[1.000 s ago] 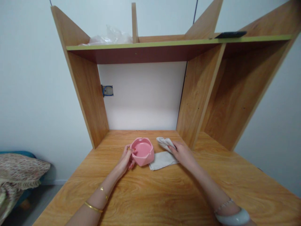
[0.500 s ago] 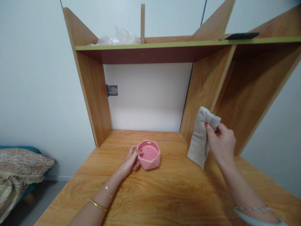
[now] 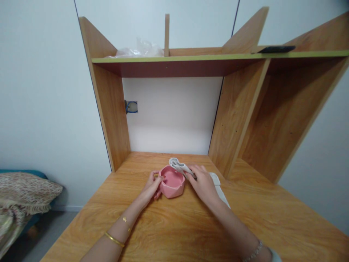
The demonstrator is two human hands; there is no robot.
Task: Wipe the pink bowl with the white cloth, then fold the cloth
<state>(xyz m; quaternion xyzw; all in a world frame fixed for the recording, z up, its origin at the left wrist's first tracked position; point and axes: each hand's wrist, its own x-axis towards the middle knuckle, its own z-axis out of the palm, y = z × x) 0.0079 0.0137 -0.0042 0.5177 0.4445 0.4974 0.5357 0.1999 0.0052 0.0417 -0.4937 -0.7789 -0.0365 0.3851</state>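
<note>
A pink faceted ashtray with a round hollow sits on the wooden desk. My left hand grips its left side, thumb over the rim and fingers around the outside. A light grey cloth is bunched in my right hand. One folded end of it is at the far right rim of the ashtray; whether it touches the inside I cannot tell. The cloth's other end hangs out beyond my right hand, partly hidden by the hand and forearm.
Behind the desk rises a wooden shelf unit with upright side panels. Clear plastic wrapping and a dark flat object lie on its upper shelf. A wall socket opening shows at left. A fringed blanket covers furniture at far left.
My right hand has moved left with the cloth, from beside the right panel to the ashtray's rim. The left hand keeps its grip, and the view has tilted slightly.
</note>
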